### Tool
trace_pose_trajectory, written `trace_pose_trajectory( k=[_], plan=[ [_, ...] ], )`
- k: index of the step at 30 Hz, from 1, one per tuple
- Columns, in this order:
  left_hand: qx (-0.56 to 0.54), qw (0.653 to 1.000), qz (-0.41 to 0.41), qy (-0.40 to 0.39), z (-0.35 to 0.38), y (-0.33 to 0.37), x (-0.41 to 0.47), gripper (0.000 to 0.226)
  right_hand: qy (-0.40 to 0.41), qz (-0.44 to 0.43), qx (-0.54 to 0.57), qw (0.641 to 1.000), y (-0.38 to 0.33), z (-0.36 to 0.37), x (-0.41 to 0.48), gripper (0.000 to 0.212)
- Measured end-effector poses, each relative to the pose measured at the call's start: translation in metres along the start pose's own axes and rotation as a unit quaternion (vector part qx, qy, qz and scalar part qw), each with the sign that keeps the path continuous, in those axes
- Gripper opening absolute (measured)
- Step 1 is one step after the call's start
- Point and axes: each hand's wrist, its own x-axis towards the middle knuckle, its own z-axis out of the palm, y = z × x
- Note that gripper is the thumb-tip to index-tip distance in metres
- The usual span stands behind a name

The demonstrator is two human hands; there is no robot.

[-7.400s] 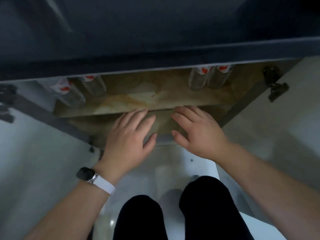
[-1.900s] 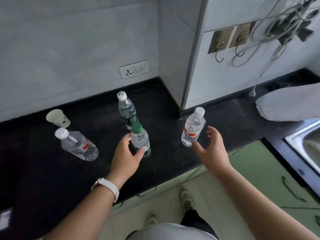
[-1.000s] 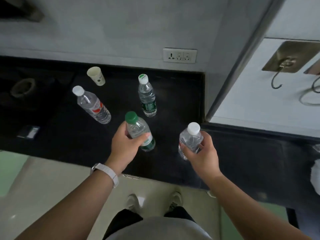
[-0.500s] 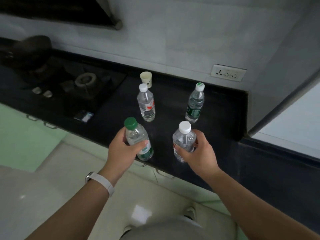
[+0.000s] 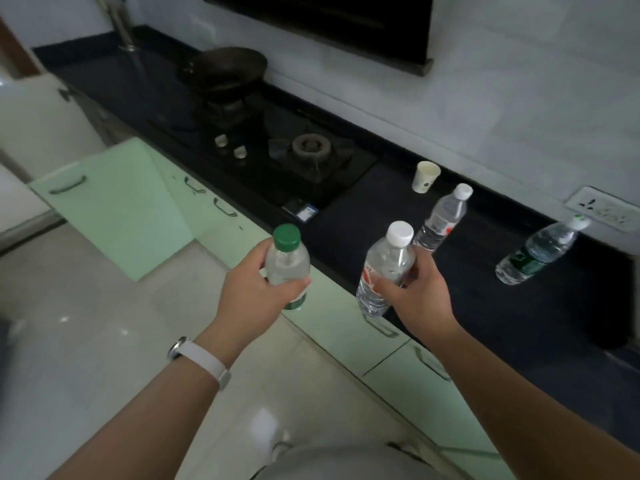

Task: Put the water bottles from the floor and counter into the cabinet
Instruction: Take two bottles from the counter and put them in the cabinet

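Observation:
My left hand (image 5: 254,289) grips a clear water bottle with a green cap (image 5: 286,256), held off the counter above the floor. A white-capped bottle with a red label (image 5: 386,268) is in my right hand (image 5: 415,296), at the counter's front edge. Two more bottles stand on the black counter (image 5: 540,306): a white-capped one with a red label (image 5: 441,218) just behind my right hand, and one with a dark green label (image 5: 536,252) further right. A pale green cabinet door (image 5: 114,209) stands open at the left.
A paper cup (image 5: 425,177) stands near the wall. A gas hob (image 5: 308,150) with a dark wok (image 5: 221,69) fills the counter's left part. Green drawer fronts with handles (image 5: 377,329) run below the counter. A wall socket (image 5: 604,209) is at the right. Glossy tiled floor lies below.
Both hands have lifted their bottles off the counter and drawn them back. My view has swung left, bringing the hob, the wok and the open cabinet door into sight.

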Motion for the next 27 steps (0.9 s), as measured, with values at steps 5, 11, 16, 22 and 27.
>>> trace_pose_trajectory(
  k=[5,11,16,22,27],
  plan=[
    [0.02,0.998,-0.006,0.064,-0.072,-0.021,-0.004,0.053,-0.056,-0.037,0.015,0.998,-0.045,0.07,0.002,0.049],
    [0.004,0.986,-0.047,0.161,-0.139,-0.05,-0.01,0.059,-0.133,-0.084,0.02,0.987,-0.084,0.144,0.01,0.046],
    [0.009,0.973,-0.083,0.216,-0.183,-0.079,-0.011,0.058,-0.186,-0.106,0.032,0.976,-0.11,0.209,0.023,0.053],
    [0.019,0.957,-0.12,0.263,-0.233,-0.104,0.019,0.051,-0.252,-0.125,0.047,0.959,-0.139,0.29,0.051,0.046],
    [0.022,0.942,-0.139,0.306,-0.279,-0.116,0.066,0.048,-0.295,-0.135,0.047,0.945,-0.171,0.357,0.092,0.049]
  ],
)
